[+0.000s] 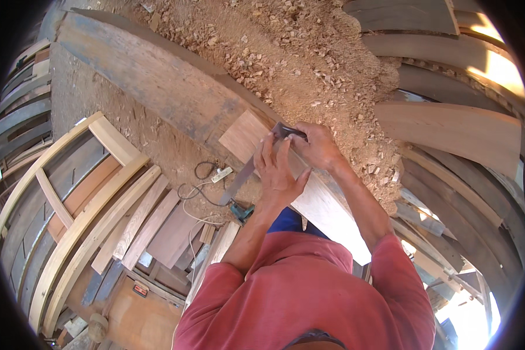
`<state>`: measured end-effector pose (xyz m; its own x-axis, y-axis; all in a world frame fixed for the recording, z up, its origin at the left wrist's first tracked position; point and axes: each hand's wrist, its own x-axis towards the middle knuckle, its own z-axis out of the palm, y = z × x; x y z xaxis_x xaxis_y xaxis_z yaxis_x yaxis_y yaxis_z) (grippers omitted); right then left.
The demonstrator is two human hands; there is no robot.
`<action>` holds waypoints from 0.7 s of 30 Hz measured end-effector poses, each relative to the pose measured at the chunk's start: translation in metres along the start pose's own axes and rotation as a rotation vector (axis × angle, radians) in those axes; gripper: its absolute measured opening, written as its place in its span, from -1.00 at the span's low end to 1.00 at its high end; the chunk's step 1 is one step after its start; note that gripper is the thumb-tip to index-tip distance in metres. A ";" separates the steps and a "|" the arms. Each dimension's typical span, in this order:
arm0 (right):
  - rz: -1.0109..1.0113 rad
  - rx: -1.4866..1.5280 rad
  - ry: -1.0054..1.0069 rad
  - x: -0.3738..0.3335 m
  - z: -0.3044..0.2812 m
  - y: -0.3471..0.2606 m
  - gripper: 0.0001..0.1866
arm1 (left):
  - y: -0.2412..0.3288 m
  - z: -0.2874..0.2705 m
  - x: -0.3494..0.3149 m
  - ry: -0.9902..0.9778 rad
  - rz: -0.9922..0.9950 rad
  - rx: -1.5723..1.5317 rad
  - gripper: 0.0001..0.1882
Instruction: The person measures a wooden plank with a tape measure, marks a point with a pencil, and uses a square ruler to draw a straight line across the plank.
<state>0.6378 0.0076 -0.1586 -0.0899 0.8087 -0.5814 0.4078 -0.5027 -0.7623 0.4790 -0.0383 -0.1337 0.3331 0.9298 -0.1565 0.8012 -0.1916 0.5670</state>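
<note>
Wood everywhere in this shot, and right in the middle a pale plank lying slantwise across a big weathered grey beam. Left hand is pressed flat on the plank with fingers spread, pinning down the long metal blade of a try square. Right hand sits just beside it, touching, with fingers curled over the square's dark stock at the plank's far edge. Can't tell if there's a pencil in that grip, too small to see. So both hands are close together, both on the square.

Below the plank's near end there's a teal power tool with its cord looping over to a white power strip. Sawdust and wood chips are heaped beyond the beam. Off to the left lies a curved wooden frame and a bunch of loose boards, and stacked planks sit on the right.
</note>
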 end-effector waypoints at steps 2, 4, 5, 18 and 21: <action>-0.013 0.014 0.001 0.003 0.006 0.001 -0.85 | -0.006 0.008 0.001 0.034 -0.009 0.045 0.08; -0.058 0.011 0.013 0.007 0.012 0.002 -0.84 | -0.010 0.015 0.001 0.074 0.010 0.063 0.13; -0.060 0.018 0.012 0.008 0.013 0.002 -0.83 | -0.011 0.020 0.002 0.097 0.033 0.058 0.13; -0.150 -0.005 0.050 0.013 0.017 -0.001 -0.78 | -0.015 0.038 0.005 0.153 0.018 0.116 -0.09; -0.153 -0.016 0.041 0.013 0.016 -0.002 -0.81 | -0.015 0.039 0.004 0.127 0.001 0.125 -0.10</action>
<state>0.6211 0.0146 -0.1694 -0.1151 0.8875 -0.4463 0.4064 -0.3679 -0.8364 0.4877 -0.0444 -0.1747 0.2747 0.9603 -0.0480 0.8590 -0.2227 0.4610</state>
